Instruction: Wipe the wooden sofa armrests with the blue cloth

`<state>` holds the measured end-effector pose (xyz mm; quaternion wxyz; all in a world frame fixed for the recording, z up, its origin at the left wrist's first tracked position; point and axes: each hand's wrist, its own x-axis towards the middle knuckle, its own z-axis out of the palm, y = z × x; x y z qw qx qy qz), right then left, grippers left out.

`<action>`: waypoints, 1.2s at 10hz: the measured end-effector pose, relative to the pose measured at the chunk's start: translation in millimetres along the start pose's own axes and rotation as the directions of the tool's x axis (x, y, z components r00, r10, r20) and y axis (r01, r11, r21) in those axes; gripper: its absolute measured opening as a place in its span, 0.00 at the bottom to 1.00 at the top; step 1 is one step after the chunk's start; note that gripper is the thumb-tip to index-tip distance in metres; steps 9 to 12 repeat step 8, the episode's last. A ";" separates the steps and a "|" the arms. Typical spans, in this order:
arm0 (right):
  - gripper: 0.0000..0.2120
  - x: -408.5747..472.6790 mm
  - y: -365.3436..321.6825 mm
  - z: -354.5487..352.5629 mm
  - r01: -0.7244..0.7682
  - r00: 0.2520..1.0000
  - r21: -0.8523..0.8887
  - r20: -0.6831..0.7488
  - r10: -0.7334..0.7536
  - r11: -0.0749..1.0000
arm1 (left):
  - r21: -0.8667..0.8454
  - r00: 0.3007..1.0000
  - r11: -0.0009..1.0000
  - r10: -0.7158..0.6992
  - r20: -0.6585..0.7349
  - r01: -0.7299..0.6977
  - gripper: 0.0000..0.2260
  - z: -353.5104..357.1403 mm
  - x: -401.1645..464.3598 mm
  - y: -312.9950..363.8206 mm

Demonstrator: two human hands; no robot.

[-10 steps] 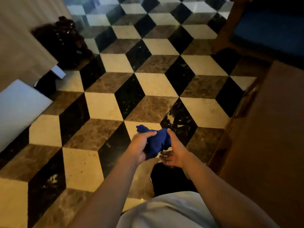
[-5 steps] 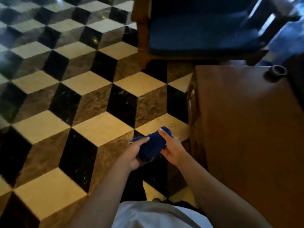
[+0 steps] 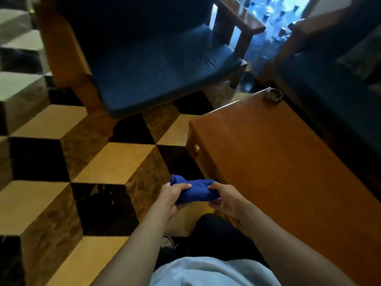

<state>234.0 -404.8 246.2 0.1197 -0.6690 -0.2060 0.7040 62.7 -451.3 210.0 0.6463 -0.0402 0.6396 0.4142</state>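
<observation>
- While both hands, left (image 3: pixel 172 195) and right (image 3: pixel 224 198), clasp the bunched cloth (image 3: pixel 193 191) over the floor, no wiping has begun.
- Armrests (image 3: pixel 61 50) ahead, well apart, remain untouched; all wiping is left.

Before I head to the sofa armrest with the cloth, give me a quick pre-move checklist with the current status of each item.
1. Blue cloth in hand: ok, bunched between left hand and right hand.
2. Both grips secure: ok, fingers closed on each end.
3. Near wooden armrest in view: ok, ahead and to the left.
4. Floor path to the sofa free: ok, only bare patterned tiles show.
5. Clearance from the wooden table on the right: ok, but it lies close beside the right hand.
6. Armrest dusty or already wiped: cannot tell, too dim and blurred.
</observation>
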 end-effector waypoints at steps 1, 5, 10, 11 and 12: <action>0.04 37.0 -31.4 0.3 -0.023 0.996 0.166 -0.079 0.037 0.986 | 0.158 0.999 0.987 -0.022 0.025 0.018 0.12 30.9 38.9 47.3; 0.12 232.7 -188.1 -20.6 0.051 0.973 0.625 -0.206 0.102 0.779 | 0.643 0.997 0.764 -0.079 0.015 0.051 0.08 199.8 248.1 220.1; 0.27 265.1 -173.8 2.7 -0.132 0.874 0.416 -0.379 0.303 0.900 | 0.983 0.996 0.166 -0.037 0.082 -0.075 0.17 200.2 321.5 251.8; 0.27 265.1 -173.8 2.7 -0.132 0.874 0.416 -0.379 0.303 0.900 | 0.983 0.996 0.166 -0.037 0.082 -0.075 0.17 200.2 321.5 251.8; 0.27 265.1 -173.8 2.7 -0.132 0.874 0.416 -0.379 0.303 0.900 | 0.983 0.996 0.166 -0.037 0.082 -0.075 0.17 200.2 321.5 251.8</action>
